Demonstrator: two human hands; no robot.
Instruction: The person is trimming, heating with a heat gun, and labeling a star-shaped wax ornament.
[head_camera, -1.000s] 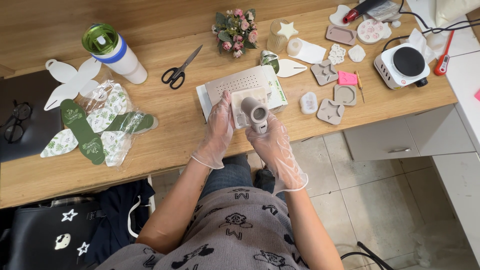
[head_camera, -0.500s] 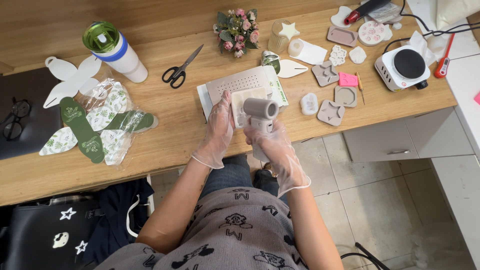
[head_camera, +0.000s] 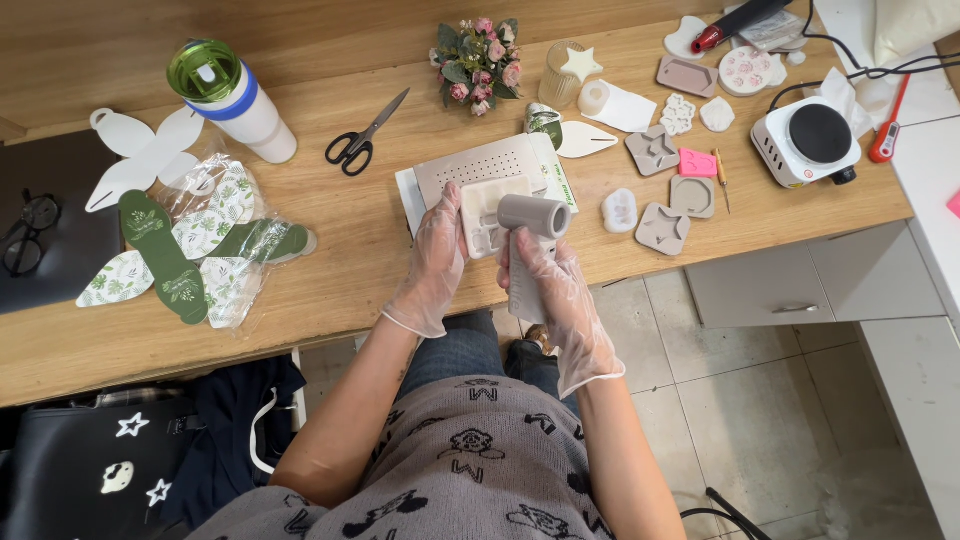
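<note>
Both my hands wear clear plastic gloves. My right hand grips the handle of a grey pistol-shaped handheld blower, its barrel lying sideways over a white silicone mould. My left hand holds the left edge of that mould. The mould rests on a grey perforated plate set on white paper near the desk's front edge.
Around the wooden desk lie black scissors, a green-lidded tumbler, leaf-shaped cards in plastic bags, a small flower bunch, several grey and white moulds, a white hot plate and a red thermometer.
The blower's barrel has turned from pointing up at the camera to lying sideways over the mould, and my right hand has shifted down its handle. My left hand stayed on the mould.
</note>
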